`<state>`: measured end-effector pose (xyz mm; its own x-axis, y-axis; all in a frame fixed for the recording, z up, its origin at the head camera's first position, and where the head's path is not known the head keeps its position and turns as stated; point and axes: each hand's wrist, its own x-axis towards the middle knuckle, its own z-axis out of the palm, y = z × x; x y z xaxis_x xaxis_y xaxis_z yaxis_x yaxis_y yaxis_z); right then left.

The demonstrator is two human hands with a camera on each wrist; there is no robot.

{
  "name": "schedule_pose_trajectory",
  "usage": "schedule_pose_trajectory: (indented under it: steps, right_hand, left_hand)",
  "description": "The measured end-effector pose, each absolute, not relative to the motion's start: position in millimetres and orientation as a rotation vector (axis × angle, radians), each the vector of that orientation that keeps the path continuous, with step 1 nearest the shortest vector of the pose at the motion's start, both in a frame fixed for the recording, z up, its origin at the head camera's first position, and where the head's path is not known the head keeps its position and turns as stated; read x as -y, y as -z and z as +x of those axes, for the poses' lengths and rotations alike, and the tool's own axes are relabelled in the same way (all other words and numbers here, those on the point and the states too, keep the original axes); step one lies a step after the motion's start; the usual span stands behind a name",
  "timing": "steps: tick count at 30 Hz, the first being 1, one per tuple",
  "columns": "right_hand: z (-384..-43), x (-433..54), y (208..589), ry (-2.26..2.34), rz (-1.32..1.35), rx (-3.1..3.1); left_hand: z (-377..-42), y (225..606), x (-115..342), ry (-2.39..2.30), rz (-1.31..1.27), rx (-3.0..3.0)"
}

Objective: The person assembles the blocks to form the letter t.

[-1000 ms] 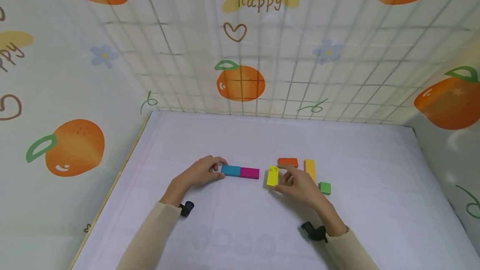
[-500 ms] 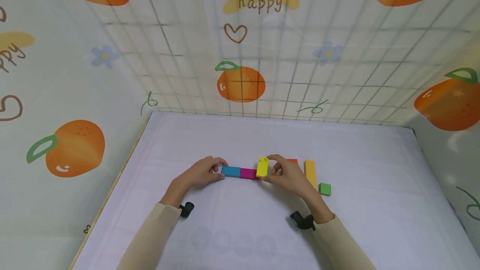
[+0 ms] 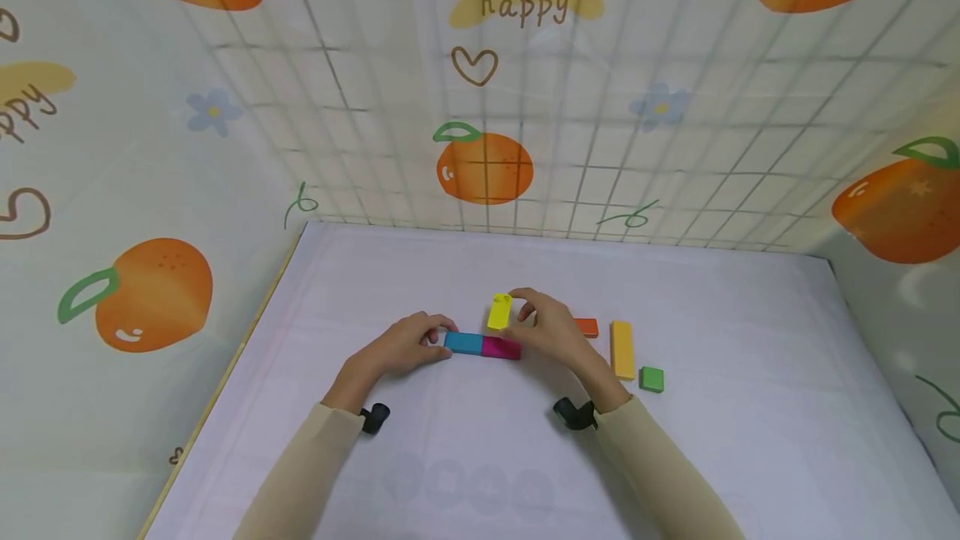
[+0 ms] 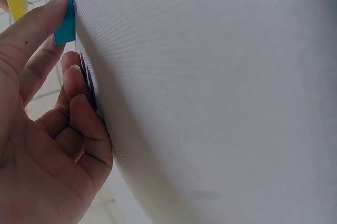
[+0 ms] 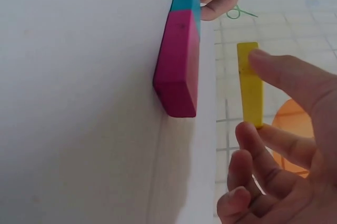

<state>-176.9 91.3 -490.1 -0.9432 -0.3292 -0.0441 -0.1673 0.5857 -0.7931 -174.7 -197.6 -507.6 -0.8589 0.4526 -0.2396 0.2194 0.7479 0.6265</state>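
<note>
My left hand point(image 3: 403, 345) pinches the left end of a blue block point(image 3: 463, 343) lying on the white table. Against its right end lies a magenta block point(image 3: 501, 347), the two forming one straight row. In my right hand point(image 3: 553, 330), a yellow block point(image 3: 498, 312) is pinched between thumb and finger. It overlaps the far side of the row in the head view; the right wrist view shows the yellow block point(image 5: 251, 84) off the table, apart from the magenta block point(image 5: 176, 66). The thumb presses the blue block point(image 4: 64, 18) in the left wrist view.
To the right of my right hand lie an orange-red block point(image 3: 587, 327), partly covered by it, a long amber block point(image 3: 622, 350) and a small green block point(image 3: 652, 379). A patterned cloth point(image 3: 375, 148) with printed oranges hangs along the table's back edge and sides.
My right hand has carried the yellow block left and farther back, from right of the magenta block to behind the row. My left hand stays on the blue block.
</note>
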Motion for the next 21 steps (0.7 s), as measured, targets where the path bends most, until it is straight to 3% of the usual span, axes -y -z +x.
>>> schedule_pose_trajectory:
  steps: [21]
  right_hand:
    - [-193.1,-74.8,514.4,1.194,-0.431,-2.619]
  left_hand:
    - [-176.9,508.4,197.1,-0.822,0.489,-2.560]
